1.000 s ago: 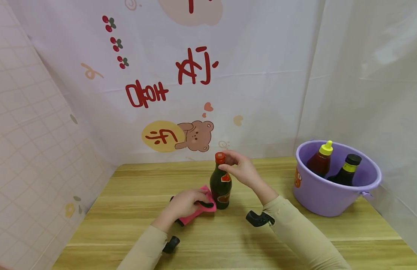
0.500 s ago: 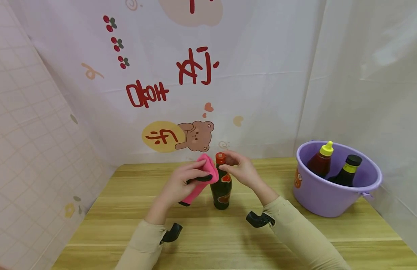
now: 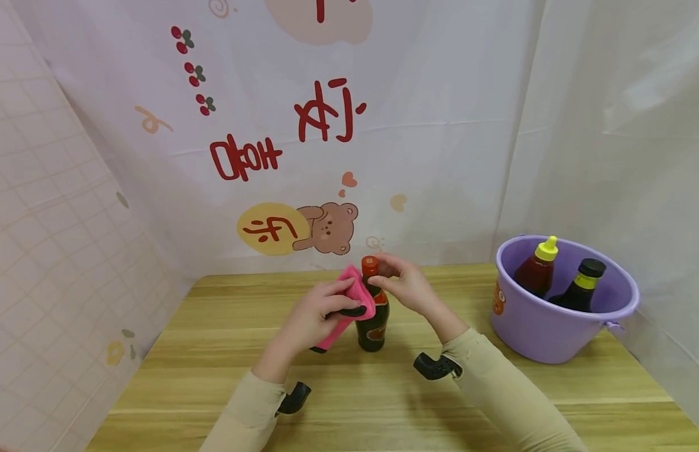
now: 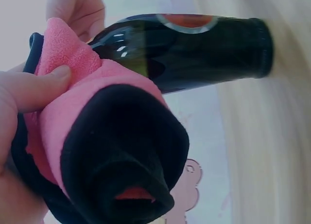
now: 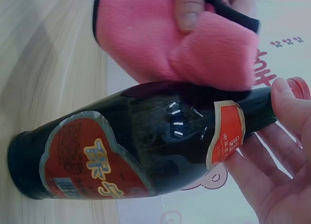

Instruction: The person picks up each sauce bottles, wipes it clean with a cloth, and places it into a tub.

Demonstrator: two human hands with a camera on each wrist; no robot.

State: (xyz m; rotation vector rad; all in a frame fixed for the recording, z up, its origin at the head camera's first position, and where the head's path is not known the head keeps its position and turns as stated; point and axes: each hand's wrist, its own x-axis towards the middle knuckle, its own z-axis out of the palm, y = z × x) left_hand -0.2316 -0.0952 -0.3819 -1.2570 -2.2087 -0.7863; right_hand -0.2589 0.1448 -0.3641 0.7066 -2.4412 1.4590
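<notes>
A dark green glass bottle with a red cap stands upright on the table. Its red labels show in the right wrist view, the lower label being the larger. My right hand holds the bottle by its neck, thumb on the near side just below the cap. My left hand grips a folded pink cloth with black edging. That cloth lies against the bottle's left shoulder. In the left wrist view the cloth covers part of the bottle's upper body.
To the right stands a purple bucket. Inside it are a bottle with a yellow nozzle cap and a dark bottle with a black cap. A printed cloth backdrop rises behind the wooden table.
My left hand has lifted the pink cloth from the bottle's lower side up to its neck, then moved slightly down and right onto the shoulder. The right hand stays on the neck.
</notes>
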